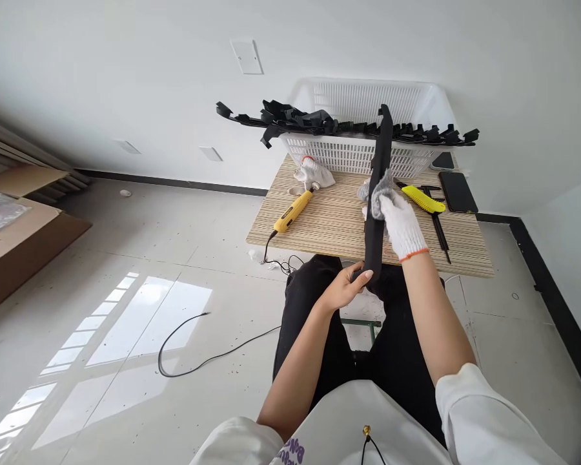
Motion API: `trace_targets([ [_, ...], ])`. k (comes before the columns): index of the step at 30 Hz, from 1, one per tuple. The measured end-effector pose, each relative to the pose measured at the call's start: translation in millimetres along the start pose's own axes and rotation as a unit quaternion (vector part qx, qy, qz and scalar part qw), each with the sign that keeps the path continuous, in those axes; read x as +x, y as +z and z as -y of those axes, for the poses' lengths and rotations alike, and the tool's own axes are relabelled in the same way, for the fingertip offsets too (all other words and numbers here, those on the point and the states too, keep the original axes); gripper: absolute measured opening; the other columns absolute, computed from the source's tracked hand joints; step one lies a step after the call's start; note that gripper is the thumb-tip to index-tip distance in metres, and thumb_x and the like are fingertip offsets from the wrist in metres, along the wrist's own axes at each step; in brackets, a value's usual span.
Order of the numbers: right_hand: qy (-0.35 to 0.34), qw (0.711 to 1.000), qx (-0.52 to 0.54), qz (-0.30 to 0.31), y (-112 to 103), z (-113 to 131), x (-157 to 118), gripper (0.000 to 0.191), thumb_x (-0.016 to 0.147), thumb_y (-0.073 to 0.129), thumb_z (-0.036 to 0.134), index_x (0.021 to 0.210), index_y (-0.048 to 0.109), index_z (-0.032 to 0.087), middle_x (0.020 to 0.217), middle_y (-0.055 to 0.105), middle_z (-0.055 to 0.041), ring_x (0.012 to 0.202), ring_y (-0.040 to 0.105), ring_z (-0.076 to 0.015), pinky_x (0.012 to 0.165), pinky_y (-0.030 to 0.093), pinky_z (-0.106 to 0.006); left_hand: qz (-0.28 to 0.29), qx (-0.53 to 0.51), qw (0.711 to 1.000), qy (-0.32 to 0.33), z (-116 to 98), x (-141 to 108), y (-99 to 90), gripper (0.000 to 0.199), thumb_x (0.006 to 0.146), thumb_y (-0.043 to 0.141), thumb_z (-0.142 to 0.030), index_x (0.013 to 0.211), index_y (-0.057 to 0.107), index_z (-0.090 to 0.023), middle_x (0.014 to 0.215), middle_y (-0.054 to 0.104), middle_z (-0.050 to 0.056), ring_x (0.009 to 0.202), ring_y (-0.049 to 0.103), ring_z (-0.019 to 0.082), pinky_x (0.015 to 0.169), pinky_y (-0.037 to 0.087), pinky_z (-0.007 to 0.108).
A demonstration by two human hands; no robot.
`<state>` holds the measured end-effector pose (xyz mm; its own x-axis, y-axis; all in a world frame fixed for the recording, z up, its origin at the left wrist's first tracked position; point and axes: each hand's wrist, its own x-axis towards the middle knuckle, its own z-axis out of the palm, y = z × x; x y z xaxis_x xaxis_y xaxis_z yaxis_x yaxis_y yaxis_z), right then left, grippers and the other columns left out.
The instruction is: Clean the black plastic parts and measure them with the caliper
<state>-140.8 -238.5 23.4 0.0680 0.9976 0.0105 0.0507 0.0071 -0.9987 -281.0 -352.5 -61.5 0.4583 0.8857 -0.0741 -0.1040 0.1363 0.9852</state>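
A long black plastic trim strip [378, 148] stands lengthwise in front of me, its far end reaching over the basket. Around its near end, above my lap, are the closed fingers of my bare left hand [345, 287]. My right hand [401, 223] wears a white knit glove with an orange cuff. It grips a crumpled grey cloth [382, 187] against the strip's right side, about halfway along; some grey fabric also shows left of the strip. The strip hides part of the right fingers.
A white plastic basket [339, 155] on the wood-grain table [329, 223] carries a pile of black strips [300, 119]. Also there are a yellow corded tool [293, 212], a white glove [315, 173], a yellow-handled cutter [423, 199] and a black phone [458, 192]. A cable [213, 358] crosses the floor.
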Motion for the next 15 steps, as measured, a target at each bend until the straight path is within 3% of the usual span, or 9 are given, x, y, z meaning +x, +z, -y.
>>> trace_targets([
  [3, 0.032, 0.999, -0.032, 0.007, -4.9, -2.4, -30.1, 0.021, 0.084, 0.057, 0.037, 0.095, 0.066, 0.021, 0.07, 0.06, 0.0015, 0.061, 0.057, -0.0113, 0.055, 0.045, -0.022, -0.002, -0.01, 1.0, -0.005, 0.1, -0.9, -2.0, 0.045, 0.094, 0.055, -0.062, 0.089, 0.053, -0.017, 0.068, 0.032, -0.006, 0.057, 0.032, 0.008, 0.054, 0.028, 0.025],
  [6, 0.066, 0.996, -0.045, 0.028, -8.9, 0.8, -37.8, 0.017, 0.082, 0.058, 0.033, 0.091, 0.065, 0.019, 0.067, 0.06, 0.0011, 0.059, 0.054, -0.0111, 0.055, 0.044, -0.022, -0.012, 0.018, 1.0, -0.001, -1.5, -4.1, -1.4, 0.043, 0.095, 0.055, -0.059, 0.092, 0.056, -0.016, 0.068, 0.036, -0.005, 0.058, 0.035, 0.008, 0.057, 0.031, 0.025],
  [10, 0.015, 0.998, -0.052, 0.009, -7.3, 8.6, -9.2, 0.018, 0.079, 0.059, 0.032, 0.089, 0.065, 0.019, 0.077, 0.066, -0.002, 0.07, 0.06, -0.0134, 0.066, 0.049, -0.025, -0.015, 0.048, 0.999, -0.004, -3.9, -12.3, 3.1, 0.042, 0.096, 0.055, -0.057, 0.097, 0.058, -0.016, 0.068, 0.038, -0.005, 0.06, 0.037, 0.009, 0.059, 0.033, 0.026],
  [15, -0.01, 0.981, -0.185, -0.054, 2.7, 19.5, 36.4, 0.033, 0.08, 0.059, 0.049, 0.091, 0.07, 0.02, 0.085, 0.069, -0.0061, 0.083, 0.064, -0.0208, 0.074, 0.052, -0.033, -0.02, 0.019, 1.0, -0.01, -1.3, -28.1, 9.2, 0.042, 0.096, 0.055, -0.057, 0.095, 0.057, -0.016, 0.07, 0.035, -0.005, 0.061, 0.034, 0.009, 0.059, 0.033, 0.025],
])
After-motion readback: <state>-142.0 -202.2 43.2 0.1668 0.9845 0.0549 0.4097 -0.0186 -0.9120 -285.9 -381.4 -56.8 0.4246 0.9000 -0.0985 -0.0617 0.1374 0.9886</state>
